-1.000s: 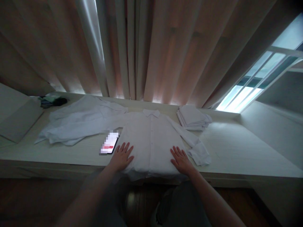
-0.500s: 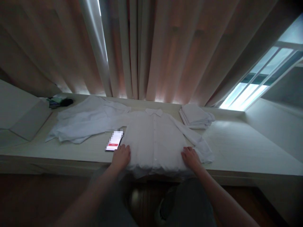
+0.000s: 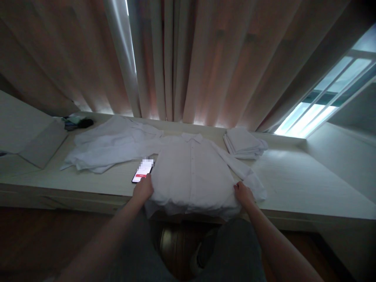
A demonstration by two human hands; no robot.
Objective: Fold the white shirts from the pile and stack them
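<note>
A white button-up shirt [image 3: 192,172] lies spread front side up, collar toward the curtain, its hem hanging over the ledge's front edge. My left hand [image 3: 143,188] is closed on the shirt's left side edge, close to the phone. At the opposite side edge, my right hand [image 3: 243,193] pinches the fabric near the hem, beside the sleeve [image 3: 254,186] lying out to the right. A phone [image 3: 143,170] with a lit screen and a red bar rests just left of the shirt.
A second white garment [image 3: 108,145] lies rumpled on the left of the pale ledge [image 3: 305,180]. Folded white clothes [image 3: 244,144] are stacked at the back right. Small dark and green cloths [image 3: 76,123] sit beside a white box-like object [image 3: 29,133]. Curtains [image 3: 217,70] hang behind.
Both hands have moved outward to the shirt's side edges, the left toward the phone and the right away from it. The lower shirt front is now spread wider.
</note>
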